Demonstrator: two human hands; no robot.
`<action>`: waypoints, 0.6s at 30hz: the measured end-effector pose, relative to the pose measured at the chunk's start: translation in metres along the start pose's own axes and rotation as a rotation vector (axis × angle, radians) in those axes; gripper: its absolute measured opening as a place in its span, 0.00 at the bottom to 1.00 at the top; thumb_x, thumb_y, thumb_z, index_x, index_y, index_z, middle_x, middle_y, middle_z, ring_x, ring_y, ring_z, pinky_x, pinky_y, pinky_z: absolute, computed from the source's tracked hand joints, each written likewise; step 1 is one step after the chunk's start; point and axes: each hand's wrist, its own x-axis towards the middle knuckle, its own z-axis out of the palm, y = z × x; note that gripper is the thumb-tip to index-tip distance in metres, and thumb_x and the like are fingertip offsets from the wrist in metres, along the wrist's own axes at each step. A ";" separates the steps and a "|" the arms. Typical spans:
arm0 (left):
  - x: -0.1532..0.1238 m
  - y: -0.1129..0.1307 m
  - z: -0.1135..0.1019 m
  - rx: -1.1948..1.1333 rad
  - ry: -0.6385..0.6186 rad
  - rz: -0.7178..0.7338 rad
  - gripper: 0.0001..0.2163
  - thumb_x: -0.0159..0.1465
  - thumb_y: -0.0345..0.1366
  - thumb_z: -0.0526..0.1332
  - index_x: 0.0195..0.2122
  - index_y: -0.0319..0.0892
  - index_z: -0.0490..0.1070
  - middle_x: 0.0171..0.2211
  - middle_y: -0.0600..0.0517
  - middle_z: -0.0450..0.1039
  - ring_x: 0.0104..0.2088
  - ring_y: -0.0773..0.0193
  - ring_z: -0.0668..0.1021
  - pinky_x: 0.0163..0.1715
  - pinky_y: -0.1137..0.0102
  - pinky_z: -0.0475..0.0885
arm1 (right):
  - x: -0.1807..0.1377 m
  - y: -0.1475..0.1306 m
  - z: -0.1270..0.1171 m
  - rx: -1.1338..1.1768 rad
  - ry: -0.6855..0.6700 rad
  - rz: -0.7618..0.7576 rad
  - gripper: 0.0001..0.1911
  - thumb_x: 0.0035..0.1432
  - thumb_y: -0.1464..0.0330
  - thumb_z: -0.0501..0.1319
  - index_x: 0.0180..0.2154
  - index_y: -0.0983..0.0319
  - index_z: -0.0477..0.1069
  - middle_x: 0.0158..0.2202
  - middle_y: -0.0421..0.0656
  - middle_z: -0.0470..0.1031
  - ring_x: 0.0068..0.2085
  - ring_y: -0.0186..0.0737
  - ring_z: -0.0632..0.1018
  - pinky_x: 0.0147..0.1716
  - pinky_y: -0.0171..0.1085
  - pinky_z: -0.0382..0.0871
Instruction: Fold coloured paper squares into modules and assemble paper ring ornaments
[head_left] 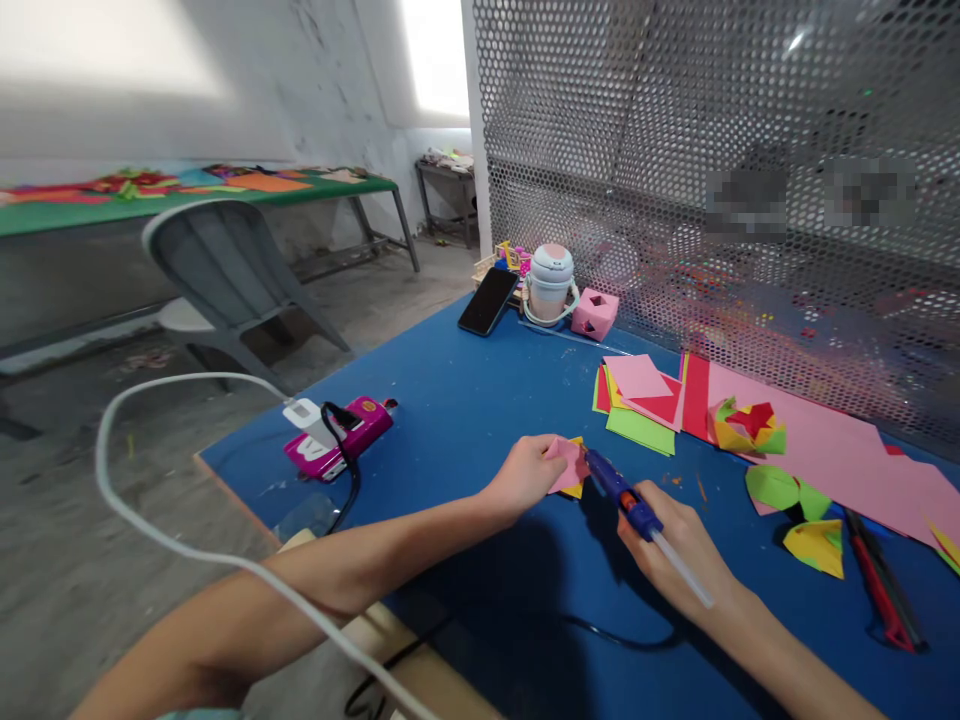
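My left hand (525, 473) pinches a small folded piece of pink and yellow paper (568, 470) and holds it down on the blue table (465, 400). My right hand (679, 545) is wrapped round a blue hot glue gun (622, 492). The gun's nozzle points left and touches the folded paper's edge, and a clear glue stick (682, 570) pokes out of its back over my wrist. Its black cable runs off along the table toward me.
A stack of coloured paper sheets (641, 400), folded paper shapes (746, 425) and a large pink sheet (817, 445) lie to the right. A red cutter (885, 590), a pink power strip (337, 435), a phone (489, 300), a white jar (550, 285) and a perforated metal screen (712, 170) surround the work spot. A grey chair (232, 275) stands left.
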 end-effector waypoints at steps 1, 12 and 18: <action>0.000 0.000 0.000 -0.001 -0.003 0.001 0.14 0.47 0.26 0.50 0.31 0.36 0.73 0.19 0.56 0.66 0.19 0.71 0.63 0.20 0.76 0.56 | 0.000 0.000 0.000 -0.006 0.005 -0.003 0.06 0.56 0.67 0.49 0.27 0.58 0.56 0.22 0.40 0.67 0.22 0.37 0.69 0.22 0.34 0.61; 0.002 -0.004 -0.001 0.010 -0.020 0.029 0.13 0.47 0.28 0.51 0.29 0.36 0.73 0.19 0.57 0.65 0.20 0.71 0.63 0.21 0.76 0.56 | 0.000 -0.004 -0.002 -0.038 0.024 -0.036 0.05 0.56 0.69 0.49 0.27 0.59 0.57 0.22 0.40 0.68 0.22 0.36 0.70 0.22 0.33 0.61; -0.001 -0.001 0.000 -0.011 -0.003 0.007 0.11 0.48 0.27 0.51 0.28 0.36 0.72 0.19 0.57 0.64 0.20 0.71 0.63 0.20 0.76 0.55 | 0.000 -0.005 -0.003 -0.036 0.016 -0.047 0.05 0.56 0.69 0.49 0.27 0.59 0.57 0.22 0.40 0.68 0.22 0.37 0.70 0.23 0.33 0.61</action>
